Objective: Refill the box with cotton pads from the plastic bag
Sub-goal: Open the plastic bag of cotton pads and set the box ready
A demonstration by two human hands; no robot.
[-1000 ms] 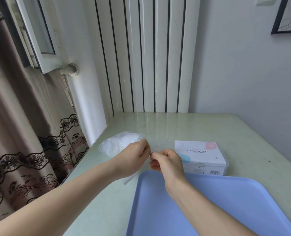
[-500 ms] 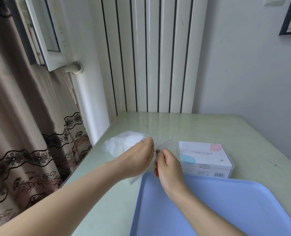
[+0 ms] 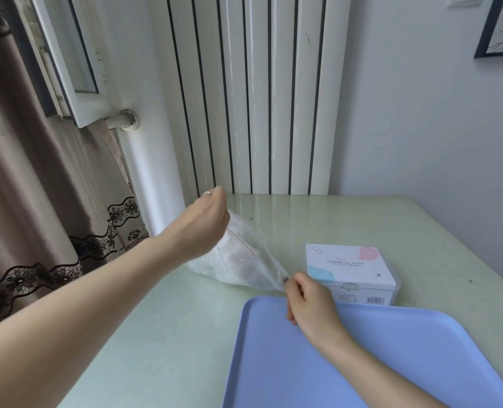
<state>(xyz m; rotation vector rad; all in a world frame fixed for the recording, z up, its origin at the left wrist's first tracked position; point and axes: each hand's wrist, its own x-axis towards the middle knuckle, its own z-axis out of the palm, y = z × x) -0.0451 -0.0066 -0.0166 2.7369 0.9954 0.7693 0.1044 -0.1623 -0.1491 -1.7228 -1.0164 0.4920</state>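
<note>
- Bare pale-green glossy tabletop [image 3: 347, 219] lies open behind the white rectangular cotton-pad box [image 3: 351, 270].
- The shallow blue plastic tray [image 3: 421, 357] occupies the near right.

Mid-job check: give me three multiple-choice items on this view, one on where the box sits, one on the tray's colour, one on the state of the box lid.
1. Where is the box relative to the tray?
A. On the tray
B. On the table just beyond the tray's far edge
C. On the window sill

2. What colour is the tray?
A. Blue
B. Red
C. Black

3. What state is the box in?
A. Lid off
B. Tipped on its side
C. Lid shut, lying flat

Answers: 1 B, the box rests on the green table behind the tray rim. 2 A, the tray is pale blue. 3 C, the printed lid is down while the left hand and right hand pull at the plastic bag.
</note>
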